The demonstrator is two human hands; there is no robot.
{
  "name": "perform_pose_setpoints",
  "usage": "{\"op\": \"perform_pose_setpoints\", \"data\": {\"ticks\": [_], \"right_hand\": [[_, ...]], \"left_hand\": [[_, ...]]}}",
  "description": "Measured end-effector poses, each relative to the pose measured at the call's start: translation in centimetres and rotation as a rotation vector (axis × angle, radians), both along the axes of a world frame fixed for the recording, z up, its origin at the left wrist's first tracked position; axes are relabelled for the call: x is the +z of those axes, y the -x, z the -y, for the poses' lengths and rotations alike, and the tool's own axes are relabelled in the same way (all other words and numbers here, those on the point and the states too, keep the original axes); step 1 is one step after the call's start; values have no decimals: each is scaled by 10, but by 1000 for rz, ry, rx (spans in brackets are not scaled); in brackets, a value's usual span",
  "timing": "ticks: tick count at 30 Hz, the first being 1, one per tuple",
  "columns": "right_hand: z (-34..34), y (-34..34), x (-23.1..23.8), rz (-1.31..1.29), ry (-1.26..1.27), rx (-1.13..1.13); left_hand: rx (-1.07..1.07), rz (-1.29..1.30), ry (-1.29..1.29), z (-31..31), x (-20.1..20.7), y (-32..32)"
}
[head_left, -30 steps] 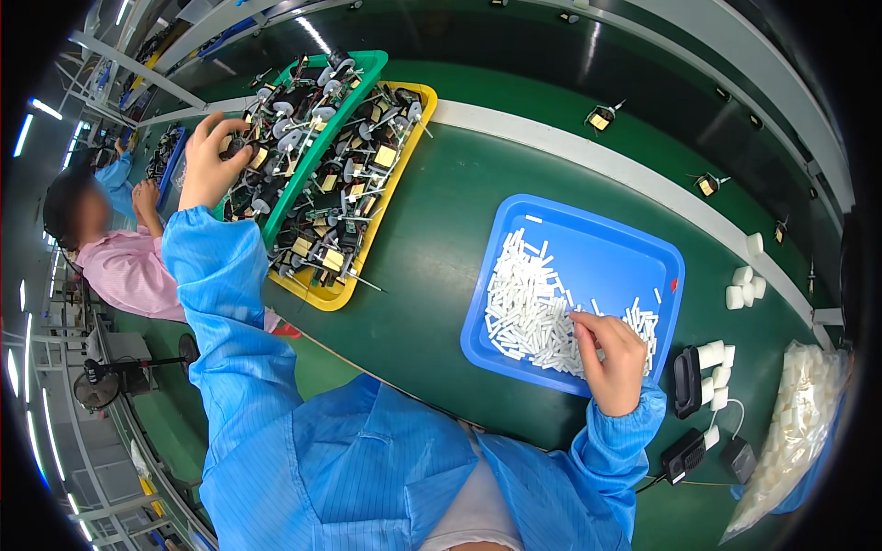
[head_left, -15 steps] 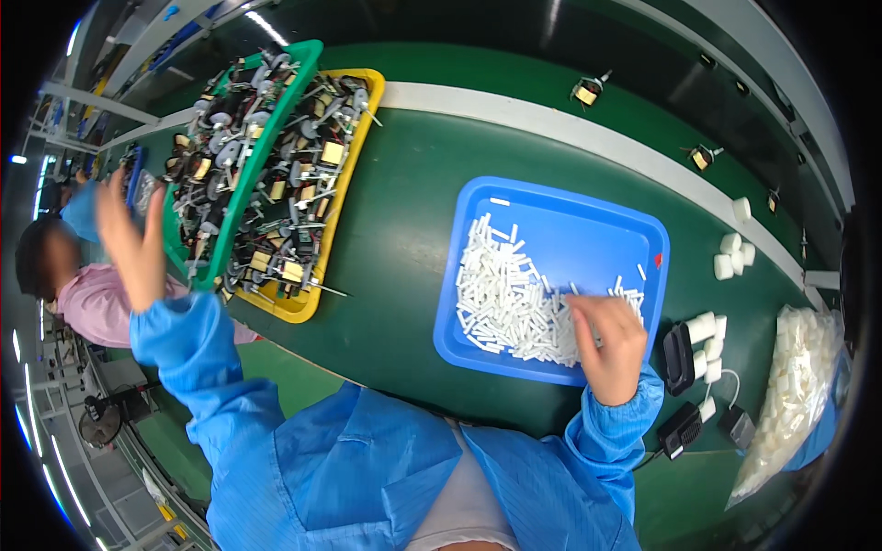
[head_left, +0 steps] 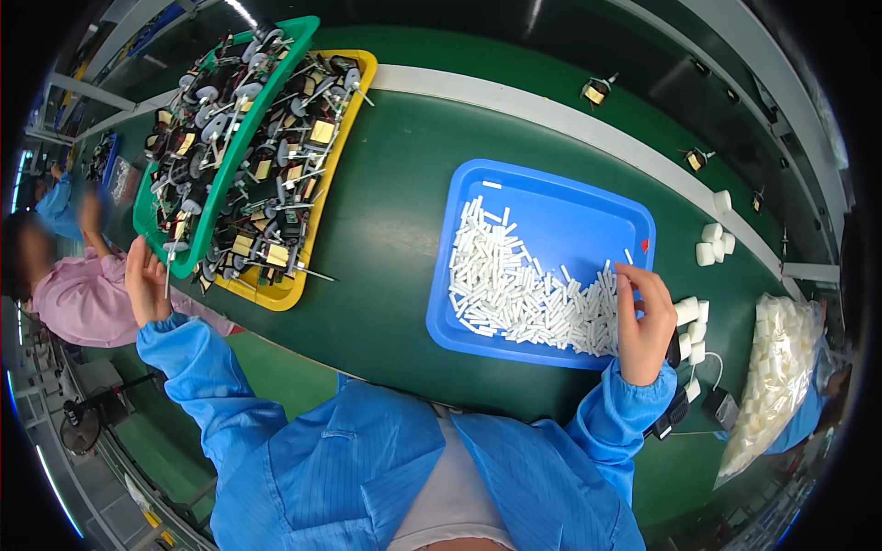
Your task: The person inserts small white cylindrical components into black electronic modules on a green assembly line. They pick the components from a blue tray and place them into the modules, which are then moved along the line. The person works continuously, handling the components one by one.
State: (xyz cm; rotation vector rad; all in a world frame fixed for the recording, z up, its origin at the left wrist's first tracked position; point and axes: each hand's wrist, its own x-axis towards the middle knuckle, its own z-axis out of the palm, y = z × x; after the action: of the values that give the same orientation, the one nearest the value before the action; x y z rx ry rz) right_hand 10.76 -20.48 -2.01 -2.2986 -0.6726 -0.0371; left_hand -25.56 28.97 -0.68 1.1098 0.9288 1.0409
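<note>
My right hand (head_left: 646,321) is at the right side of the blue tray (head_left: 542,173). Its thumb and fingers are bent together in a pinch, and whatever lies between the tips is too small to make out. Short white tubes (head_left: 514,289) are heaped along the tray's near and left sides. Beside the near corner of the green tray (head_left: 230,156), my left hand (head_left: 147,283) has its fingers loosely bent and a little apart. Right by it, a thin metal shaft (head_left: 169,275) sticks down from a small part with a grey wheel.
A yellow tray (head_left: 344,147), under the green one, holds several similar parts. White foam-like cylinders (head_left: 712,243), a black adapter (head_left: 721,409) and a clear bag (head_left: 781,367) of white pieces sit at right. Someone in pink (head_left: 92,303) is at far left.
My left hand has come down from its raised, spread pose to the green tray's near corner. My right hand has lifted from the tube pile and shifted right. The whole view has tilted slightly.
</note>
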Motion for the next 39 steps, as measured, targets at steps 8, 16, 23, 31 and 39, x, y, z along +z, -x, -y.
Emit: {"op": "perform_pose_setpoints", "data": {"ticks": [8, 16, 23, 31, 39], "right_hand": [[0, 9, -5, -6, -12, 2], [-7, 13, -11, -43, 14, 51], [4, -1, -19, 123, 19, 176], [0, 9, -11, 49, -19, 160], [-1, 15, -12, 53, -33, 201]], "left_hand": [[341, -300, -241, 26, 13, -28], [24, -370, 102, 37, 3, -36], [-66, 0, 57, -3, -34, -43], [75, 27, 41, 41, 6, -38], [76, 179, 107, 67, 38, 16]]}}
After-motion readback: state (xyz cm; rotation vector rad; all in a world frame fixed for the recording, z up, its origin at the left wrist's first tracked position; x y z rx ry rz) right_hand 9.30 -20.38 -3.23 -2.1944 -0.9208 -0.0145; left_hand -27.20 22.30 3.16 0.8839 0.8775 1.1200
